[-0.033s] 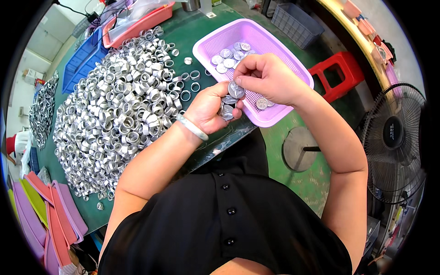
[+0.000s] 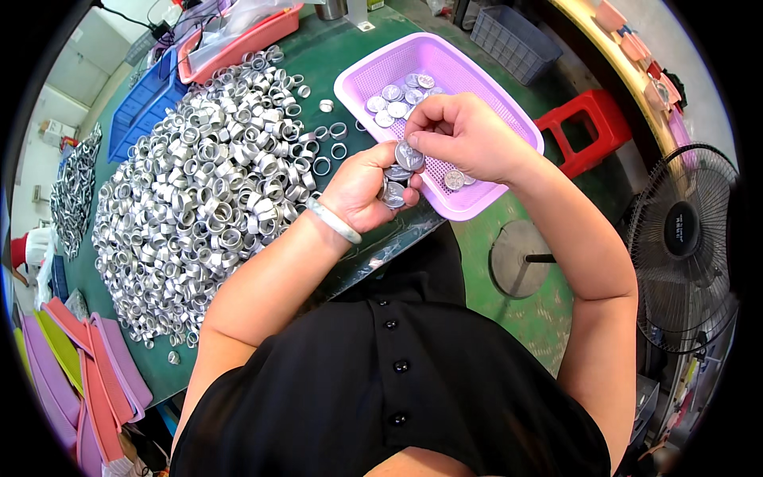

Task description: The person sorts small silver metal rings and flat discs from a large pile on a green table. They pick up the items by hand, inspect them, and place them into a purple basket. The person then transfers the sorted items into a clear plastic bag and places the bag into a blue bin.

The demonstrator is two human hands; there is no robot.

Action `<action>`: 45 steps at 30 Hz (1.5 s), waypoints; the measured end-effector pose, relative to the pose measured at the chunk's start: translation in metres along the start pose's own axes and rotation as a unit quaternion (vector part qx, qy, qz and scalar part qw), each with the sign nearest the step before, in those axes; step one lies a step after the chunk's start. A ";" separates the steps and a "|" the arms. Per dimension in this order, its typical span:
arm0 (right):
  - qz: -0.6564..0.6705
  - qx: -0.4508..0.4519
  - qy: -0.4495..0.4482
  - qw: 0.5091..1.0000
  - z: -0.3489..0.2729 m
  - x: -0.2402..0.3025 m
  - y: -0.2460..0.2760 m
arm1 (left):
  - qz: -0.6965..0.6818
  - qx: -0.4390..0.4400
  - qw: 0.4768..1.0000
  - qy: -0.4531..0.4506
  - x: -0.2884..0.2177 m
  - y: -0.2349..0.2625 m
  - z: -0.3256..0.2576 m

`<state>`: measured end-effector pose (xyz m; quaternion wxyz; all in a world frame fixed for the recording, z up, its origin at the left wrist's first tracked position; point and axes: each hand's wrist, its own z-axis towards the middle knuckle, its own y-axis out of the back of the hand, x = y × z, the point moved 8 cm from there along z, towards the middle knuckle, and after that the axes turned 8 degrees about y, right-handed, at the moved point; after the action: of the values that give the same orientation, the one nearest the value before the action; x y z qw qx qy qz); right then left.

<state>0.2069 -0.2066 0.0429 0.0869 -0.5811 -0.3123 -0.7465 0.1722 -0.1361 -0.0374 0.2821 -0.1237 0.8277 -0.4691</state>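
My left hand (image 2: 358,189) is curled around several round silver metal discs (image 2: 395,195) with relief on their faces. Above them, the thumb and index finger of my right hand (image 2: 470,137) pinch the edge of the topmost disc (image 2: 410,157); my left fingers also touch it. Both hands are over the near left edge of a purple perforated basket (image 2: 518,119). Inside it lie more silver discs (image 2: 396,110), some partly hidden by my right hand. To the left, a large heap of silver metal rings (image 2: 207,191) covers much of the green table (image 2: 338,274).
Blue (image 2: 143,111) and pink (image 2: 238,44) trays stand behind the heap, with dark metal parts (image 2: 74,195) farther left. Stacked coloured trays (image 2: 87,366) fill the lower left. On the right are a red stool (image 2: 592,131), a grey crate (image 2: 515,44) and a black fan (image 2: 682,238).
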 end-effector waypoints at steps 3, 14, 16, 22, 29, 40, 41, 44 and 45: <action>0.001 -0.004 -0.002 1.000 -0.001 -0.002 0.000 | -0.007 0.004 1.000 0.009 0.000 0.001 0.002; 0.044 -0.030 -0.102 0.993 -0.009 0.002 0.002 | 0.007 0.013 1.000 0.011 -0.007 -0.009 0.001; 0.056 -0.037 -0.104 0.992 -0.009 0.001 0.003 | 0.009 0.009 1.000 0.008 -0.008 -0.007 0.002; 0.075 -0.063 -0.058 0.993 -0.010 -0.005 -0.001 | 0.017 -0.035 0.999 -0.019 -0.012 -0.001 0.004; 0.139 -0.080 -0.082 0.984 -0.015 -0.013 -0.002 | 0.036 -0.037 0.998 -0.026 -0.016 -0.002 0.005; -0.168 0.056 -0.243 0.954 0.003 -0.091 0.045 | 0.026 -0.109 0.993 -0.041 -0.010 0.025 -0.024; -0.141 0.040 -0.240 0.960 0.004 -0.096 0.047 | 0.027 -0.112 0.992 -0.041 -0.008 0.029 -0.027; -0.096 -0.001 -0.228 0.969 0.006 -0.107 0.053 | 0.012 -0.106 0.993 -0.039 -0.005 0.037 -0.036; -0.178 0.048 -0.183 0.966 0.007 -0.102 0.052 | 0.013 -0.104 0.994 -0.040 -0.005 0.038 -0.039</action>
<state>0.2697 -0.2677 -0.0307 -0.0776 -0.6379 -0.4567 -0.6152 0.1554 -0.0865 -0.0520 0.3070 -0.1602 0.8615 -0.3714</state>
